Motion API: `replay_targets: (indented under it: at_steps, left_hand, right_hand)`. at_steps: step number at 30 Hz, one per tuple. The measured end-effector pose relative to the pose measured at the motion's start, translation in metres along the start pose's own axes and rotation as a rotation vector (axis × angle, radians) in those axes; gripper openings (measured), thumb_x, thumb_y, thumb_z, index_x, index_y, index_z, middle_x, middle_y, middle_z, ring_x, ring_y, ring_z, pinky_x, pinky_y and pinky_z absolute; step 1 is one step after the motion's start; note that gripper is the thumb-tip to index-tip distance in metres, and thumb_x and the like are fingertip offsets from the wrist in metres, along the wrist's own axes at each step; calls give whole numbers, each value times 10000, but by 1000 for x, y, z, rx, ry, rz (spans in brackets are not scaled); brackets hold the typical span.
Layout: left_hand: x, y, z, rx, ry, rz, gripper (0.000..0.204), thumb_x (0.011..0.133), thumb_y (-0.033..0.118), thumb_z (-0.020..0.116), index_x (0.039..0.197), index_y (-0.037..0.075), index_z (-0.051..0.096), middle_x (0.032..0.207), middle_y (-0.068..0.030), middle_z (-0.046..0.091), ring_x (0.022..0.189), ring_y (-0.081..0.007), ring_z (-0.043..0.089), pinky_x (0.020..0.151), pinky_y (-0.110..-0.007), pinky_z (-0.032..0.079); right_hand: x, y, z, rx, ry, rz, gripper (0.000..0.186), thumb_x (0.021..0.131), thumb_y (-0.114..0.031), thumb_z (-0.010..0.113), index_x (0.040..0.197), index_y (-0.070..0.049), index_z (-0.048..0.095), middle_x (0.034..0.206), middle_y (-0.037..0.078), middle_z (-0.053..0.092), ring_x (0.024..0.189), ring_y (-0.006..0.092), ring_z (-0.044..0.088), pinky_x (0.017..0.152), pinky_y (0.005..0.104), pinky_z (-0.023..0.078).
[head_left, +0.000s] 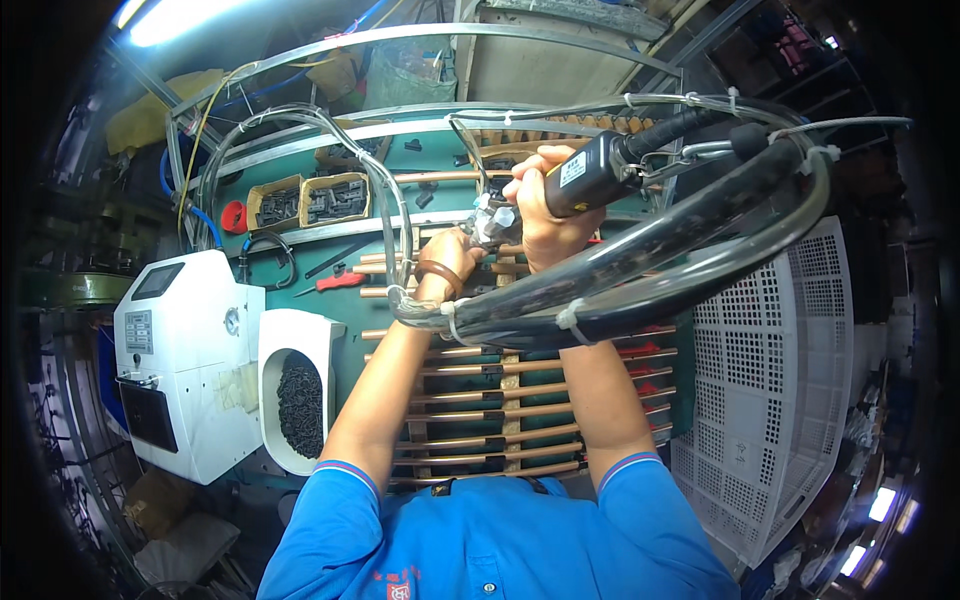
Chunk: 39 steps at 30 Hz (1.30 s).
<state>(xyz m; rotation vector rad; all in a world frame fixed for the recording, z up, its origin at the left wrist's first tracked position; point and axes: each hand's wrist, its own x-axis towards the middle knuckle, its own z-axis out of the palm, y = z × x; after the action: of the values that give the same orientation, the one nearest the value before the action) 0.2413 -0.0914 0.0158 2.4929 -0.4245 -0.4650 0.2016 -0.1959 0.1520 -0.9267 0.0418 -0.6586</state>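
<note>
On your left stands the white machine (185, 390), beside a white tray (271, 385) of small black pieces (300, 410). Two boxes (335, 199) sit beyond a red screwdriver (340, 281) on the green table (345, 335). Your left hand (448, 252) is at the driver's metal head (497, 222) — I can't tell whether it grips. Just beside it, your right hand (553, 222) wraps the black driver (590, 175). Copper rods (540, 390) lie under your forearms (385, 400) — a white crate (765, 370) stands far right.
</note>
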Motion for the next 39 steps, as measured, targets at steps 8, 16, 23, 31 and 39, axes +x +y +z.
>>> replay_targets:
  at_steps: [8, 16, 23, 31, 39]
  left_hand:
    - [-3, 4, -4, -13, 4, -41, 327, 741, 305, 729, 865, 12, 653, 886, -183, 657, 899, -339, 629, 788, -411, 488]
    - [-7, 4, -6, -52, 37, 24, 319, 738, 296, 729, 836, 5, 644, 885, -182, 650, 879, -346, 623, 775, -417, 482]
    - [-3, 4, -3, -43, 11, -5, 346, 737, 327, 733, 814, 2, 644, 883, -183, 647, 885, -345, 622, 777, -415, 482]
    - [35, -36, 54, -104, 133, 42, 437, 717, 360, 756, 920, -17, 666, 935, -221, 655, 910, -341, 635, 776, -415, 497]
    - [11, -19, 11, 92, 48, 60, 428, 710, 366, 763, 825, -37, 675, 816, -237, 653, 803, -371, 647, 707, -422, 502]
  right_hand:
    - [-1, 5, -1, 394, 57, 177, 251, 798, 68, 565, 1031, -12, 517, 791, 98, 603, 628, 121, 588, 624, 266, 509]
    - [0, 4, -4, 152, -9, 43, 257, 803, 67, 553, 1038, -26, 506, 804, 94, 596, 640, 121, 583, 640, 267, 504]
    - [-1, 5, -8, -158, -61, -145, 274, 804, 67, 549, 1056, -25, 494, 809, 103, 594, 643, 126, 585, 636, 275, 505]
    - [11, 37, -24, -500, -134, -250, 148, 665, -8, 660, 762, -39, 553, 647, 3, 566, 552, 123, 514, 553, 267, 435]
    - [8, 27, -10, -479, -159, -249, 185, 680, -20, 669, 837, -24, 571, 702, 44, 609, 615, 148, 574, 612, 259, 474]
